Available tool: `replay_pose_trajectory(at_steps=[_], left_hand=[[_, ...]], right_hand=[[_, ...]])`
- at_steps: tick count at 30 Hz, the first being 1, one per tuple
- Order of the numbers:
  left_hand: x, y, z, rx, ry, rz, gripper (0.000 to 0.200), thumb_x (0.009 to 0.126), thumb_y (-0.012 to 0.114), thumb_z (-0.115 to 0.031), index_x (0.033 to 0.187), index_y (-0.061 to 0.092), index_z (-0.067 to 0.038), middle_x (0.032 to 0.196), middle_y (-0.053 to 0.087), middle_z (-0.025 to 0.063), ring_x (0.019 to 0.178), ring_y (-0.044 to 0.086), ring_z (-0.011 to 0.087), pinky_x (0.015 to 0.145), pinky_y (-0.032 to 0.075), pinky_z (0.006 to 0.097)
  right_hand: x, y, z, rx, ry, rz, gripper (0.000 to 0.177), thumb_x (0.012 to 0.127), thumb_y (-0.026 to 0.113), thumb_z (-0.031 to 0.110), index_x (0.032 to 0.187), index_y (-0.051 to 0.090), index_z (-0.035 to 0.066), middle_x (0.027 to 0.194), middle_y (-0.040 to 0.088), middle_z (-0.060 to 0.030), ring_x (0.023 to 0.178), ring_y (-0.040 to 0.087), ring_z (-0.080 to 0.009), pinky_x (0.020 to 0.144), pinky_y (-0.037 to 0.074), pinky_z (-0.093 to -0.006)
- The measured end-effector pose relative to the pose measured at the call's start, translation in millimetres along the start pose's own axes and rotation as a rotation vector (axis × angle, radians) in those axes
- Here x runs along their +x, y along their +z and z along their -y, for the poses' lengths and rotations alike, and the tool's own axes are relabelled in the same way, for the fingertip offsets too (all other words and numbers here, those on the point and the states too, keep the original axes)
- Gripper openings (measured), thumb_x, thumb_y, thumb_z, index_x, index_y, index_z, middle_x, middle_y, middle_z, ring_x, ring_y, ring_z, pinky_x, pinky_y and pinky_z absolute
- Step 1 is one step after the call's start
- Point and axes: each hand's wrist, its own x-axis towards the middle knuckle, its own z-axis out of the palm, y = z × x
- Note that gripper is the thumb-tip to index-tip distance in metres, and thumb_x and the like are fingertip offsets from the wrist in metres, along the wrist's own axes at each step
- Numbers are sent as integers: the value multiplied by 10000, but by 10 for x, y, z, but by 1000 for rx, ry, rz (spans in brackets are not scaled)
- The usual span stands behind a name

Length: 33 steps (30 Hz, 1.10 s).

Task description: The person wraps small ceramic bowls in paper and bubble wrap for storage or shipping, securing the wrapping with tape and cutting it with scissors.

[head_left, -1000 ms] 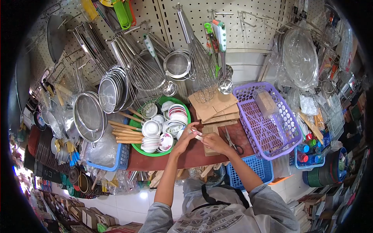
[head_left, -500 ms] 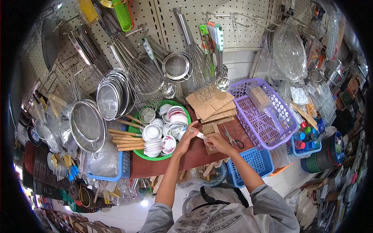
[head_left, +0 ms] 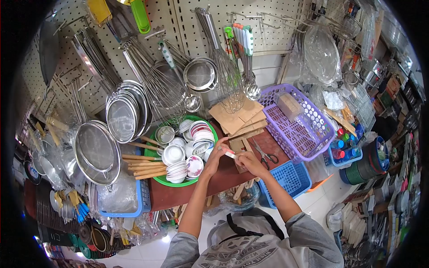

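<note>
Above the front of the red-brown table, my left hand pinches a small white piece with a reddish mark. Its exact kind is too small to make out. My right hand meets it from the other side, its fingers closed at the end of the piece. Left of my hands sits a green basin filled with small white bowls, some with floral patterns. Scissors lie just right of my right hand, and a stack of cardboard pieces lies behind both hands.
A purple basket with a wrapped brown block stands at the right, and a blue basket sits before it. Whisks and strainers hang over the table. Wooden handles stick out beside the green basin.
The head view has shifted slightly, so the surroundings sit a little further left. Both hands stay together on the white piece, which now shows a reddish mark.
</note>
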Motion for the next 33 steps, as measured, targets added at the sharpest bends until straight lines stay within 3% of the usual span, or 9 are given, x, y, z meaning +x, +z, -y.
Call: replay_pose_trajectory(at_steps=[4, 10, 16, 19, 22, 25, 29, 31, 33], left_hand=[[-35, -4, -45, -200, -14, 26, 652, 971, 509, -487, 1412, 442, -12, 1159, 589, 77, 1173, 515, 191, 1111, 306, 342], [-5, 45, 32, 190, 32, -25, 720, 959, 578, -489, 1473, 386, -23, 1153, 589, 72, 1178, 512, 179, 1108, 316, 361], [8, 13, 28, -108, -1, -59, 734, 963, 550, -525, 1498, 370, -55, 1065, 560, 45, 1173, 510, 169, 1089, 313, 335], [-22, 38, -30, -90, -27, -46, 711, 973, 498, -532, 1482, 391, -48, 1076, 549, 50, 1176, 506, 167, 1095, 300, 334], [1, 59, -16, 217, 93, -35, 680, 984, 442, -527, 1462, 415, -44, 1122, 555, 71, 1167, 509, 174, 1103, 299, 346], [-26, 132, -99, 202, 29, -132, 667, 988, 410, -519, 1454, 418, -42, 1138, 557, 86, 1148, 513, 185, 1090, 318, 354], [-12, 97, -16, -103, 48, -143, 638, 1028, 341, -504, 1478, 394, -54, 1077, 587, 68, 1099, 543, 184, 1060, 340, 337], [-24, 127, -92, -76, 30, -156, 637, 1036, 324, -505, 1484, 386, -57, 1060, 594, 63, 1088, 549, 181, 1057, 341, 334], [-41, 146, -78, -21, 61, -143, 649, 1032, 325, -513, 1493, 375, -58, 1050, 595, 62, 1087, 547, 173, 1055, 340, 337]], right_hand=[[2, 82, 46, 8, -110, -45, 227, 890, 477, 145, 702, 532, 31, 644, 442, 21, 559, 376, -50, 512, 293, -233], [-4, 86, 76, -168, -44, -104, 215, 877, 471, 134, 711, 533, 13, 691, 447, 14, 577, 372, -59, 530, 307, -259], [85, -64, 57, 21, -45, 89, 205, 872, 483, 143, 732, 544, 6, 702, 468, 14, 589, 388, -51, 534, 312, -245], [154, -145, -56, 27, -86, 135, 197, 873, 487, 152, 767, 562, 4, 703, 462, 23, 592, 389, -46, 528, 315, -228], [221, -222, -96, -85, -121, 105, 244, 929, 523, 180, 732, 543, 38, 722, 476, 22, 631, 421, -72, 567, 336, -259], [240, -298, 9, -22, 65, 185, 225, 928, 530, 173, 758, 568, 30, 749, 486, 22, 656, 431, -67, 572, 342, -260], [319, -326, -68, 68, -38, 260, 207, 902, 495, 162, 874, 622, 0, 728, 452, 44, 604, 391, -35, 525, 320, -211], [355, -356, -106, 26, -116, 355, 213, 913, 482, 163, 871, 621, 7, 728, 439, 49, 602, 385, -35, 524, 320, -214], [340, -320, -134, -59, -122, 275, 207, 935, 497, 175, 811, 573, 29, 749, 458, 34, 638, 413, -62, 564, 345, -261]])
